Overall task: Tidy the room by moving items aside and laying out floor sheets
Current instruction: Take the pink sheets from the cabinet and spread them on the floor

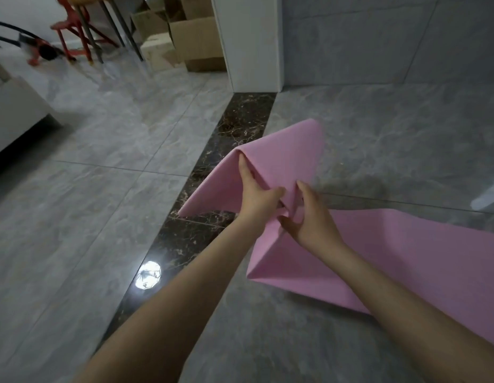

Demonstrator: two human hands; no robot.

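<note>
At far left I see a white cabinet corner (18, 106), and behind it a red stool (71, 26) beside brown cardboard boxes (193, 42) against a white pillar (251, 42). The grey marble tile floor (88, 205) carries a dark stone strip (229, 150). My left hand (258, 194) grips a raised fold of the pink foam floor sheet (290, 156), thumb on top. Just beside it, my right hand (312, 217) pinches the same sheet, whose far end lies flat on the floor at right.
</note>
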